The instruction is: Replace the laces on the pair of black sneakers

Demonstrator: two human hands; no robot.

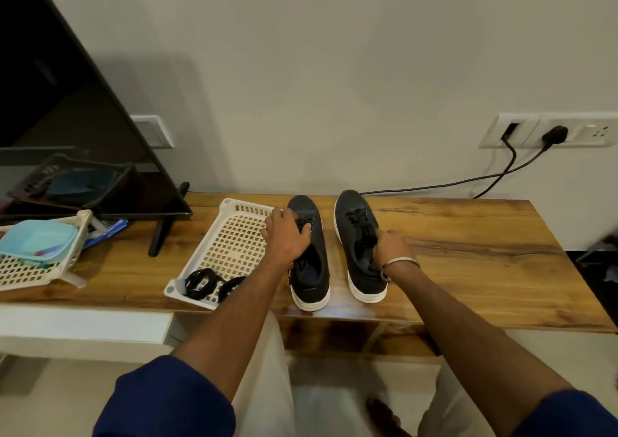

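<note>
Two black sneakers with white soles stand side by side on the wooden table [468, 256], toes toward the wall. My left hand [286, 236] grips the left sneaker [312, 269] across its laced tongue. At the tongue of the right sneaker [356, 222], my right hand [389, 247] holds on with curled fingers. A white perforated tray [230, 236] lies left of the shoes. Two coiled bundles of black laces [200, 281] sit at its near end.
A dark TV screen [67, 118] on a stand fills the far left. In front of it is a white basket [40, 269] with a light blue container [36, 239]. Black cables [468, 180] run from wall sockets behind the table. The table's near edge overhangs my legs.
</note>
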